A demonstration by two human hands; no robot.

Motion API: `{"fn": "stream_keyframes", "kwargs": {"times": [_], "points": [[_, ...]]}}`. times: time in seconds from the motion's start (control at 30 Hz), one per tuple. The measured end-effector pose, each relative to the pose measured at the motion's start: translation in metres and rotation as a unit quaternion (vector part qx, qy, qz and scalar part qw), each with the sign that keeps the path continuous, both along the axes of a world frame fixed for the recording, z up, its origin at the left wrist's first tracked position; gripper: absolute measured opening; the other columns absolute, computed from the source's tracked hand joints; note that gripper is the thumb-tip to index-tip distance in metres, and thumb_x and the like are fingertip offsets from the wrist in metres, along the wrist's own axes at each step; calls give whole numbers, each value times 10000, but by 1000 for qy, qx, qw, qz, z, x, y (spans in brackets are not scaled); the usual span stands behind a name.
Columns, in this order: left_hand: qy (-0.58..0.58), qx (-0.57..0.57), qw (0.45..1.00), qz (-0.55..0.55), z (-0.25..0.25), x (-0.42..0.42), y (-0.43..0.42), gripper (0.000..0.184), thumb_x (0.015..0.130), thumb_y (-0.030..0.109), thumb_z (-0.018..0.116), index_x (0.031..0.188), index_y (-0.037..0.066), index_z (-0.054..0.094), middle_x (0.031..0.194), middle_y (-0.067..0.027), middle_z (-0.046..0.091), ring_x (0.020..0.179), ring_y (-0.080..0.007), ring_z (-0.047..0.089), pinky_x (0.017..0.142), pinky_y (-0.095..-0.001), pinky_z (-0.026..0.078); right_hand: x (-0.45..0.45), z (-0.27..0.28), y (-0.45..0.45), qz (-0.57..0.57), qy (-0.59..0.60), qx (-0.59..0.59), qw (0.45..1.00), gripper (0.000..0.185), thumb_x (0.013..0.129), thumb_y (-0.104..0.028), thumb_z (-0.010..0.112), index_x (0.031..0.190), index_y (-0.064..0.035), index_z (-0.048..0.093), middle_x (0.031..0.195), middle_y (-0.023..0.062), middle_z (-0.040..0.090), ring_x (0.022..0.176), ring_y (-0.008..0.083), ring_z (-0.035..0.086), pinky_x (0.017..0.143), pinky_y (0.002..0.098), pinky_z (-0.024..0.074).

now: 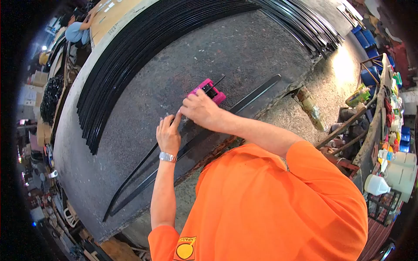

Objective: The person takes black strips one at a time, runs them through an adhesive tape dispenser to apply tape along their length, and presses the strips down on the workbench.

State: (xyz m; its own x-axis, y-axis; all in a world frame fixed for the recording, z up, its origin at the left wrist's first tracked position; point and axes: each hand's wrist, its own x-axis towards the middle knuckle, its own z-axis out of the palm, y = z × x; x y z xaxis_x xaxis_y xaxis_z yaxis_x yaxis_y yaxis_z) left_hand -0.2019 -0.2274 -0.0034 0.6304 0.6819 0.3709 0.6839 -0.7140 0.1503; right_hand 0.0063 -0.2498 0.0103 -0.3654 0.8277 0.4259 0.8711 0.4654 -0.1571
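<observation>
A pink and black device point(210, 91) sits on the dark work table point(183, 61). My right hand point(198, 108) is at its lower left edge, with the fingers bent together. My left hand point(169, 134), with a metal watch on the wrist, lies just below and left, its index finger reaching to the right fingertips. Under the left hand runs a thin black strip point(130, 178) that curves toward the lower left. What the fingertips pinch is too small to tell. A second long dark strip point(254, 93) lies along the table's near side, passing beneath my right forearm.
Long black strips point(126, 52) are laid side by side along the far edge, with more strips point(305, 26) at the upper right. A person in a light blue top point(77, 32) is at the upper left. Containers and a white jug point(376, 185) stand at the right.
</observation>
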Motion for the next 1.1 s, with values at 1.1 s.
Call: {"fn": "stream_keyframes", "kwargs": {"times": [1.1], "points": [[59, -15, 993, 96, 20, 132, 7, 190, 914, 246, 729, 1065, 135, 759, 873, -34, 723, 796, -231, 696, 667, -379, 560, 558, 35, -101, -455, -205, -210, 841, 174, 1053, -260, 531, 1185, -214, 634, 1148, -19, 685, 1144, 212, 635, 991, 470, 420]]}}
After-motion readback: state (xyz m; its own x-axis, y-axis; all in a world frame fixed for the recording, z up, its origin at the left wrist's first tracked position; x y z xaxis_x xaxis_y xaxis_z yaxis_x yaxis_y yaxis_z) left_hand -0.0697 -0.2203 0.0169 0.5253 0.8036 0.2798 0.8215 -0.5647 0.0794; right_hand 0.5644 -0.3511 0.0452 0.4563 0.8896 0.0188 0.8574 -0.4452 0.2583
